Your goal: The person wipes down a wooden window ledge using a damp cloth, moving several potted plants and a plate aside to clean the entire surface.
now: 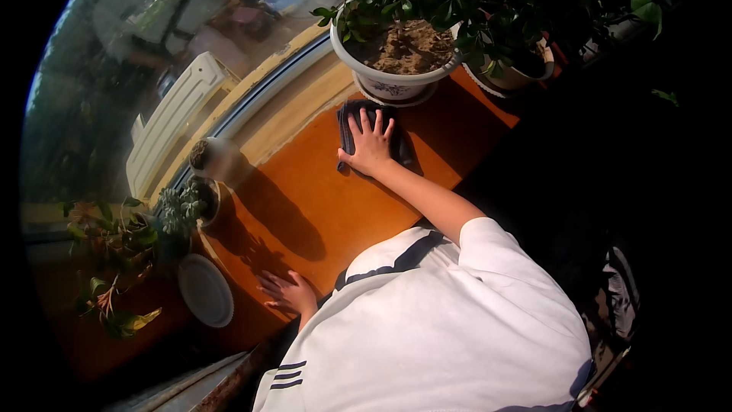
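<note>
My right hand [370, 146] lies palm down with spread fingers on a folded dark cloth [349, 111]. The cloth rests on an orange-brown windowsill board [303, 183], close to the foot of a white flowerpot [394, 88]. Soil and a leafy green plant fill that pot, which stands on a scalloped saucer. Lower left, my left hand [290, 294] sits on the board with its fingers apart and holds nothing. A round white plant saucer [206, 290] is beyond its fingertips.
A second potted plant [514, 77] stands right of the white pot. Along the window are a small cactus pot [210, 159], a succulent [182, 206] and a leafy plant [117, 240]. The window glass [103, 97] curves along the left. Deep shadow hides the right side.
</note>
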Motion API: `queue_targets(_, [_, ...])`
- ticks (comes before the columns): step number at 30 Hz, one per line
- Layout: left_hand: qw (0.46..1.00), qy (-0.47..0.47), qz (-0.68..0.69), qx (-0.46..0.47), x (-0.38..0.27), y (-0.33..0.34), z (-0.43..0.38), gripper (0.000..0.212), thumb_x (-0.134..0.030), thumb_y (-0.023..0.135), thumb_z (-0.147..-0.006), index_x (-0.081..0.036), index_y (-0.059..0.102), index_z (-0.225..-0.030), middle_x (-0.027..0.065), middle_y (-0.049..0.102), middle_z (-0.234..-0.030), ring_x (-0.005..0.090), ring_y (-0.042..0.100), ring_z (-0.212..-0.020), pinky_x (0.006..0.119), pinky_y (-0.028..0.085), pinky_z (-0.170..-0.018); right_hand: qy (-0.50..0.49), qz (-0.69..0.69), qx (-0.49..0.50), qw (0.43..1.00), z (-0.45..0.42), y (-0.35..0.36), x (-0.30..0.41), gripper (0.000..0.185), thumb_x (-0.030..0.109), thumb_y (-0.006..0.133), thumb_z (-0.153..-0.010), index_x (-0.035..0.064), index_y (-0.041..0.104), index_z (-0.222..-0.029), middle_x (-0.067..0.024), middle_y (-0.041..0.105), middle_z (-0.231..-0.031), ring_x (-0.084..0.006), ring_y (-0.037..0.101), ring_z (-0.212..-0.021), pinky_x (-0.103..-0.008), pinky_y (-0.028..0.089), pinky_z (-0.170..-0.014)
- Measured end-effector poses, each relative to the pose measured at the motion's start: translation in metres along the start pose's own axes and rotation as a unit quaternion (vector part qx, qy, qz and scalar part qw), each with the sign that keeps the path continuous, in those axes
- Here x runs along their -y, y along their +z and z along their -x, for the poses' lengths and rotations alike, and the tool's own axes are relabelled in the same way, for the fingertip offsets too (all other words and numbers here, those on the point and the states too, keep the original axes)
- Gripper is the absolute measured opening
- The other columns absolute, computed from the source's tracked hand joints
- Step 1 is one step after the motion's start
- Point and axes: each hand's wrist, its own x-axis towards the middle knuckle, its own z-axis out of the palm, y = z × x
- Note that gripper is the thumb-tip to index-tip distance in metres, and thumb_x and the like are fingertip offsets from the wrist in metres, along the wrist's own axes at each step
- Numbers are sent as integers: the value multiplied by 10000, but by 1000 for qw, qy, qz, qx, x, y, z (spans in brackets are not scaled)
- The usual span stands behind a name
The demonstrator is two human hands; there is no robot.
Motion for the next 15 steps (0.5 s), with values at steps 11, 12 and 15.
queue_targets(11, [996,-31,22,79,2,-14,1,715,-454,444,-962,-140,166,-1541,76,29,-1623,295,-6,-1492,633,-11,-1139,-393,-78,95,912,17,-18,23,502,270,591,-852,200,539,-1346,-55,437,-1469,-291,340,-1371,-512,233,-1120])
queue_targets(12, [998,-10,24,55,3,-5,-3,750,-466,461,-937,-135,165,-1542,78,36,-1623,298,9,-1492,630,2,-1141,-428,-71,133,891,49,-38,11,508,243,626,-831,220,549,-1333,-44,451,-1458,-282,349,-1366,-496,240,-1117])
queue_targets(15, [998,-10,27,48,2,-11,-2,786,-469,483,-903,-121,180,-1539,85,42,-1623,304,20,-1491,628,18,-1140,-482,-52,132,864,67,-49,12,533,239,663,-801,245,548,-1322,-15,435,-1464,-246,381,-1315,-470,244,-1092])
